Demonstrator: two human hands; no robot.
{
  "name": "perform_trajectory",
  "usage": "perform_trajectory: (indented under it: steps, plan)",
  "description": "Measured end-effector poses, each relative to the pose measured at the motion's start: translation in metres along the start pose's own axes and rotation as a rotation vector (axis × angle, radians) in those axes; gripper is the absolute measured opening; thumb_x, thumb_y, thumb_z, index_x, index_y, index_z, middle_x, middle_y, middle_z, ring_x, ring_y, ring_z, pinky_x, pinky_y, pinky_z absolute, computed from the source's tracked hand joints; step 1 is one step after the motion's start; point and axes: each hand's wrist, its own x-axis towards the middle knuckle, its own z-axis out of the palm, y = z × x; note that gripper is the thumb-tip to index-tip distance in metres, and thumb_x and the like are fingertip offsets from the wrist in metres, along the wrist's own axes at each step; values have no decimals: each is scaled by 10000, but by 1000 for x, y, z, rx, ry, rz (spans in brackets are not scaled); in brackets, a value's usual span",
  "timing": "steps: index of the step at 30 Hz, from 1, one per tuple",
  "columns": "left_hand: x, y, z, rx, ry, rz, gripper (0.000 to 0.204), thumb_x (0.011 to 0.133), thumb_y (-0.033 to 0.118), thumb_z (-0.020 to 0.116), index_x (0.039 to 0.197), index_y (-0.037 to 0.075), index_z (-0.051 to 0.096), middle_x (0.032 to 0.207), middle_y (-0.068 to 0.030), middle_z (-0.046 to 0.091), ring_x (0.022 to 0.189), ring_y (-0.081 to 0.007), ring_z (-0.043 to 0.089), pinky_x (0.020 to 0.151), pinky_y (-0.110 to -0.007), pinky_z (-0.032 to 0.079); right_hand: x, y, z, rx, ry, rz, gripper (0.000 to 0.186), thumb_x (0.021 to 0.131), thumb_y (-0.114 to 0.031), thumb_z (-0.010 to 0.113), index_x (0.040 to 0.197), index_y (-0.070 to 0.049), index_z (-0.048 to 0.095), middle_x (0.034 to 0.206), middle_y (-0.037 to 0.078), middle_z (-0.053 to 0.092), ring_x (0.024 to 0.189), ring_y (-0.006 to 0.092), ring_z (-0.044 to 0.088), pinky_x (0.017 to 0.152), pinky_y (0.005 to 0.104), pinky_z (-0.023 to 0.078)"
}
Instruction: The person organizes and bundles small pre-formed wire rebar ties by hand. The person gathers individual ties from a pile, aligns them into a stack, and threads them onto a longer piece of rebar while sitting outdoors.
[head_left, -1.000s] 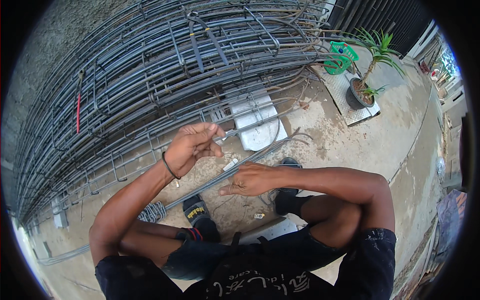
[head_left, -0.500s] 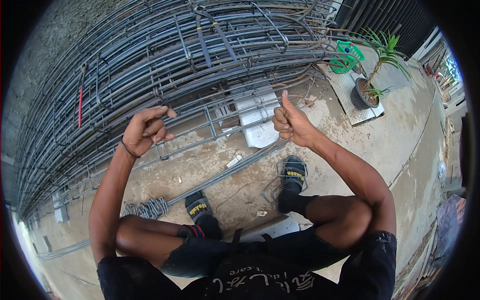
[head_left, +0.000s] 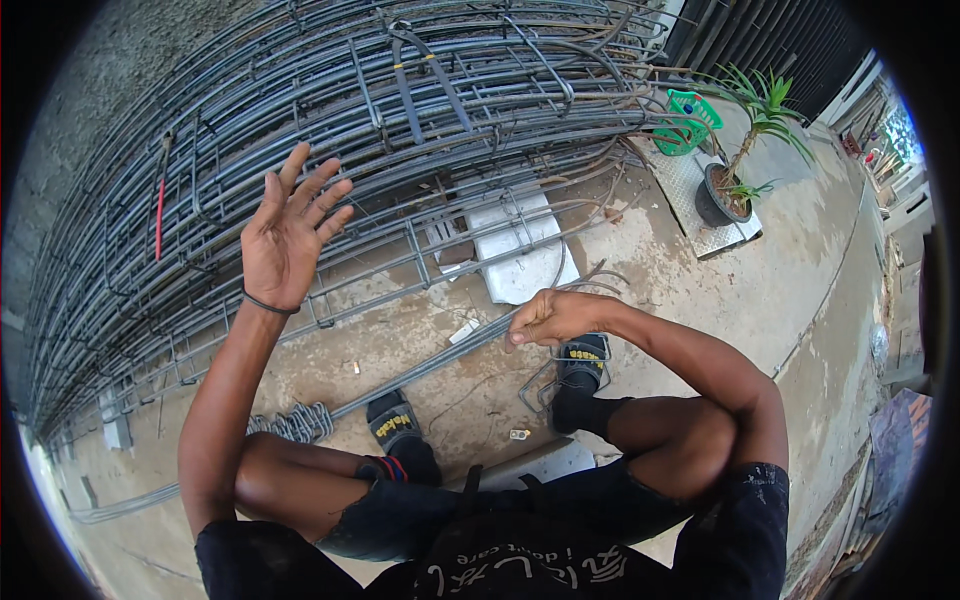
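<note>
My left hand point(head_left: 290, 240) is raised with its palm showing and its fingers spread, and it holds nothing. Behind it in the view lie the long steel bars of a rebar cage stack point(head_left: 330, 110). My right hand point(head_left: 553, 318) is closed, with its fingers curled down and inward. It appears over the right end of a bundle of thin steel rods point(head_left: 440, 362) on the ground; whether it touches them I cannot tell. Nothing shows in its fingers. A bent square wire stirrup point(head_left: 538, 392) lies by my right foot.
Pincers point(head_left: 425, 75) with dark handles and a red-handled tool point(head_left: 161, 215) rest on the cages. A white block point(head_left: 512, 245) sits under the lowest bars. Several bent stirrups point(head_left: 290, 424) lie lower left. A green basket point(head_left: 686, 122) and a potted plant point(head_left: 722, 195) stand upper right.
My left hand has risen and its bent fingers have opened out. My right hand has dropped and turned inward to the left; its upright thumb is now lowered.
</note>
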Motion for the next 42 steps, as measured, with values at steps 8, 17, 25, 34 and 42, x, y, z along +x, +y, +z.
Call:
perform_trajectory:
  steps: [8, 17, 25, 34, 42]
  plan:
    - [-6, 1, -37, 513, 264, -344, 395, 937, 393, 522, 812, 42, 655, 890, -111, 673, 834, -184, 649, 729, -275, 515, -3, 32, -10, -190, 45, 23, 277, 908, -294, 616, 984, -37, 685, 581, -12, 514, 554, 72, 464, 529, 261, 383]
    - [-8, -22, -39, 1357, 69, -680, 416, 847, 370, 682, 552, 86, 610, 633, -90, 662, 641, -144, 662, 544, -247, 495, -5, 58, -12, -337, 54, 75, 269, 883, -320, 638, 944, -62, 684, 575, -14, 526, 545, 85, 488, 534, 262, 393]
    - [-4, -10, -37, 472, 380, -273, 224, 835, 295, 697, 812, 83, 632, 776, -58, 661, 753, -160, 667, 630, -282, 548, -6, 43, -21, 61, 216, -21, 223, 937, -251, 576, 957, -47, 664, 544, -55, 423, 495, 50, 345, 468, 235, 281]
    - [6, -17, -30, 0, 123, -168, 242, 947, 293, 519, 967, 60, 582, 983, -128, 660, 970, -246, 646, 823, -362, 543, 1, 35, -5, 38, 43, 44, 242, 936, -290, 574, 980, -72, 669, 563, -32, 490, 525, 42, 430, 479, 218, 318]
    - [-2, -18, -5, -23, -19, -135, 345, 982, 242, 450, 1218, -3, 505, 1149, -151, 573, 1123, -287, 565, 972, -439, 483, 3, 42, 1, 4, -24, 79, 260, 943, -299, 560, 976, -66, 670, 601, -14, 539, 543, 51, 444, 490, 225, 355]
